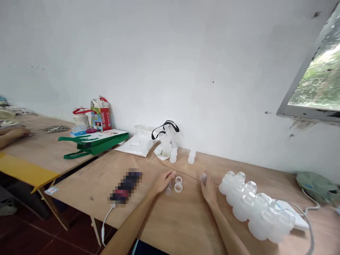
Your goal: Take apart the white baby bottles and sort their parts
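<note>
The left hand (162, 183) lies half open and empty on the plywood bench (183, 226), just beside 2 clear rings (178, 183) and a small clear cap (168, 190). The right hand (209, 189) closes its grip on a small clear piece (203, 178), near a cluster of translucent plastic bottles (255, 209).

Green tote bag (102, 144); translucent white bottles (252, 205); yellow board (26, 170).
</note>
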The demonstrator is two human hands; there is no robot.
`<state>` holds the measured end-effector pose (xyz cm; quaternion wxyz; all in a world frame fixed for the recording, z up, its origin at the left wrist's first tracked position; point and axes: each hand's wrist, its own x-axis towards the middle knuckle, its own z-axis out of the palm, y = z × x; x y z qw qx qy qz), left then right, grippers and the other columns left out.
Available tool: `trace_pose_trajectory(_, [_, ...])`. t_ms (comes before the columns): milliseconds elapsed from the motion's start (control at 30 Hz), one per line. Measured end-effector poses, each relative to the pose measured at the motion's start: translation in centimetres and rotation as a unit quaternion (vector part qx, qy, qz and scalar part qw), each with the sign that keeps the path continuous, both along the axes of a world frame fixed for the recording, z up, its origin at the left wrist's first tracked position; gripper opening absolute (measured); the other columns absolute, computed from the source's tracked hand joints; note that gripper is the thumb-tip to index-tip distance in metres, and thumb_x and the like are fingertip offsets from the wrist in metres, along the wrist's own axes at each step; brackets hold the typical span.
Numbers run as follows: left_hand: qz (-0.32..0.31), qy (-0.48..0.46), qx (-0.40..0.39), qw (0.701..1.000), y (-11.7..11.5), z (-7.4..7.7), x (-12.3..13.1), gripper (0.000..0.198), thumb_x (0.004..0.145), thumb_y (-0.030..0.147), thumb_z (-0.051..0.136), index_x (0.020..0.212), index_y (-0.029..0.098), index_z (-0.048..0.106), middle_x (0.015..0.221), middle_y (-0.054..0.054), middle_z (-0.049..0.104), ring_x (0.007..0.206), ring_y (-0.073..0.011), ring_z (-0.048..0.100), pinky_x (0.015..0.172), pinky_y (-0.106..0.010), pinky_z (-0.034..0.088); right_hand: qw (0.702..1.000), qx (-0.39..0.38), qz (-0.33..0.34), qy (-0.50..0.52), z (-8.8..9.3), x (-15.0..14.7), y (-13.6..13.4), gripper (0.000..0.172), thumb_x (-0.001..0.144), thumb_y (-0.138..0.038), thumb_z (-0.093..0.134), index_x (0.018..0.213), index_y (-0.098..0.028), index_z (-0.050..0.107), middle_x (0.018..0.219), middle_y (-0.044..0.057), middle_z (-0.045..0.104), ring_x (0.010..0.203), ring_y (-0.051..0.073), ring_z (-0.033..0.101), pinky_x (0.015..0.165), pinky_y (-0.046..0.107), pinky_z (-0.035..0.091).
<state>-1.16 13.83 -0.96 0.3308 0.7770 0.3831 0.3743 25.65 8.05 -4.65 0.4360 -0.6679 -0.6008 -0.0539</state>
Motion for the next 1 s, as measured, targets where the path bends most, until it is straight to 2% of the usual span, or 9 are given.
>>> trace_pose_trajectory(133, [0.055,-0.019,-0.003,0.998,2.0,-1.6,0.1,0.052,0.104,0.054,0.029,0.093,0.019,0.065,0.081,-0.003,0.071,0.068,-0.0178,0.066,0.065,-0.028,0.051,0.999,-0.012,0.033,0.004,-0.7,0.2,0.3,0.051,0.098,-0.044,0.035,0.139,-0.017,0.049,0.130,0.017,0.065,0.119,0.031,0.065,0.097,0.048,0.054])
trace_pose_trajectory(300, [0.118,0.005,0.025,0.993,4.7,-3.1,0.3,0.024,0.096,0.037,0.049,0.108,0.019,0.060,0.096,-0.006,0.071,0.088,-0.0218,0.069,0.082,-0.034,0.054,0.999,-0.011,0.050,0.007,0.4,-0.6,-0.3,0.054,0.102,-0.049,0.033,0.144,-0.016,0.044,0.138,0.017,0.061,0.125,0.030,0.060,0.103,0.048,0.049])
trace_pose_trajectory(400, [0.130,0.033,0.065,0.989,5.7,-3.2,0.7,0.031,0.092,0.028,0.055,0.122,0.020,0.055,0.104,-0.007,0.069,0.095,-0.0230,0.068,0.088,-0.037,0.054,0.999,0.002,0.046,-0.005,1.2,-1.4,-1.2,0.060,0.103,-0.054,0.034,0.148,-0.014,0.038,0.138,0.019,0.060,0.127,0.032,0.057,0.104,0.051,0.046])
trace_pose_trajectory(467, [0.138,0.048,0.105,0.984,6.0,-2.9,1.1,0.042,0.091,0.022,0.054,0.133,0.021,0.048,0.121,-0.010,0.065,0.109,-0.0243,0.065,0.096,-0.040,0.052,0.997,0.005,0.066,-0.032,1.5,-2.2,-2.1,0.058,0.103,-0.055,0.039,0.145,-0.015,0.043,0.135,0.018,0.062,0.125,0.032,0.058,0.104,0.050,0.046])
trace_pose_trajectory(567, [0.149,0.073,0.170,0.971,6.0,-2.0,1.6,0.052,0.092,0.016,0.049,0.143,0.020,0.038,0.142,-0.015,0.051,0.129,-0.0256,0.055,0.106,-0.042,0.046,0.989,0.000,0.119,-0.091,1.8,-3.6,-3.3,0.044,0.101,-0.050,0.047,0.133,-0.020,0.056,0.125,0.013,0.069,0.120,0.031,0.061,0.105,0.047,0.046])
trace_pose_trajectory(667, [0.152,0.114,0.223,0.956,5.9,-0.7,2.1,0.054,0.092,0.012,0.047,0.145,0.019,0.037,0.151,-0.016,0.043,0.137,-0.0264,0.048,0.111,-0.041,0.042,0.981,0.000,0.143,-0.135,2.2,-4.5,-4.0,0.033,0.100,-0.041,0.050,0.125,-0.021,0.060,0.115,0.010,0.072,0.112,0.030,0.064,0.107,0.049,0.043])
trace_pose_trajectory(733, [0.158,0.149,0.246,0.945,6.2,0.7,2.8,0.053,0.093,0.010,0.046,0.144,0.020,0.039,0.152,-0.015,0.043,0.137,-0.0279,0.047,0.113,-0.044,0.039,0.979,0.003,0.137,-0.149,2.5,-4.6,-4.1,0.030,0.099,-0.036,0.050,0.122,-0.020,0.060,0.111,0.011,0.073,0.108,0.030,0.064,0.111,0.054,0.039])
trace_pose_trajectory(867, [0.180,0.219,0.264,0.922,7.5,4.0,5.0,0.049,0.097,0.012,0.043,0.145,0.021,0.042,0.149,-0.016,0.046,0.136,-0.0325,0.046,0.114,-0.049,0.033,0.977,0.006,0.135,-0.162,3.0,-4.4,-4.2,0.015,0.095,-0.032,0.053,0.106,-0.024,0.059,0.101,0.005,0.072,0.101,0.026,0.066,0.124,0.059,0.018])
trace_pose_trajectory(1000, [0.192,0.286,0.241,0.907,8.9,6.6,7.4,0.051,0.096,0.015,0.046,0.146,0.020,0.042,0.143,-0.019,0.051,0.124,-0.0356,0.054,0.102,-0.048,0.041,0.980,0.008,0.105,-0.169,2.9,-4.1,-4.1,0.016,0.099,-0.036,0.050,0.096,-0.024,0.060,0.106,0.007,0.070,0.113,0.028,0.063,0.125,0.061,0.013])
